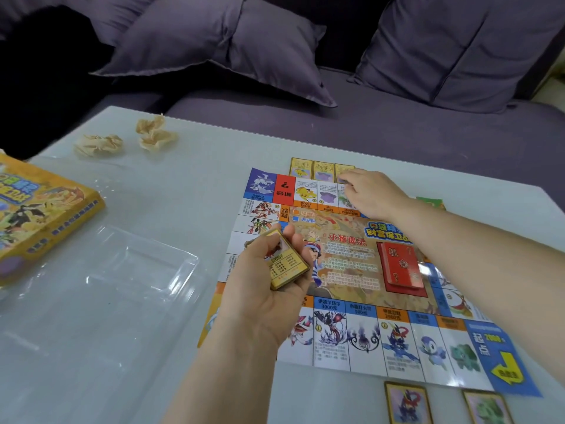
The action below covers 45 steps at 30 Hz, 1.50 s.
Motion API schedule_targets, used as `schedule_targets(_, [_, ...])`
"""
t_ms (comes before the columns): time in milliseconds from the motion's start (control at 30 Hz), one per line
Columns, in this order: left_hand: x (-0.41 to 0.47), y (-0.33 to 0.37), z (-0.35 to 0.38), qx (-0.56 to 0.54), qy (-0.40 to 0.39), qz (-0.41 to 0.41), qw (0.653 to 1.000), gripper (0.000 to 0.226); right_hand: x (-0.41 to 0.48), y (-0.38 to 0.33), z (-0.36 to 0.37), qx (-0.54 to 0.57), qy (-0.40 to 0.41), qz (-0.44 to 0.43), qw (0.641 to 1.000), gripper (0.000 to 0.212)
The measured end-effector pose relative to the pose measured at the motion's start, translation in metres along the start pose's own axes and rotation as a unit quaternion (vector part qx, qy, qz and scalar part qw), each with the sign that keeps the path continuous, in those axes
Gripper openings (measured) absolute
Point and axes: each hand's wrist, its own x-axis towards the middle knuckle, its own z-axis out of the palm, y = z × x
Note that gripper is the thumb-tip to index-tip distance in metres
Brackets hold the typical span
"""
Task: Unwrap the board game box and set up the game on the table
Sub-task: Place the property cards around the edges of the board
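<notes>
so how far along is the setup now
Done: the box lies aside, the board is spread flat, the red deck sits at its centre, cards line its far and near edges. In hand: the left hand grips the card stack; the right hand touches a far-edge card. Left: laying out that stack.

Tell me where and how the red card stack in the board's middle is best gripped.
Probably pinch the red card stack across its two long edges from above: it lies flat on the board, a low rectangular pile with those edges free. The left hand holds yellow cards, so the right hand suits.
</notes>
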Motion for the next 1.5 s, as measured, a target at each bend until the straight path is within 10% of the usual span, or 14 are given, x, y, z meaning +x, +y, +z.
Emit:
schedule_targets(467, [-0.002, 0.001, 0.005, 0.043, -0.011, -0.006, 0.999, 0.021, -0.011, -0.008, -0.021, 0.068, 0.067, 0.030, 0.995, 0.040])
schedule_targets(933, [-0.030, -0.041, 0.005, 0.369, -0.136, 0.026, 0.919, 0.016, -0.176, -0.067, -0.074, 0.564, 0.019, 0.099, 0.820, 0.016])
schedule_targets(1200, [-0.049, -0.064, -0.006, 0.471, -0.163, 0.016, 0.867, 0.020, -0.254, -0.067, -0.051, 0.661, 0.025, 0.200, 0.723, 0.025])
schedule_targets(1500, [-0.057, -0.073, -0.014, 0.508, -0.125, 0.020, 0.852, 0.024, -0.255, -0.070, -0.042, 0.638, 0.027, 0.188, 0.746, 0.015])
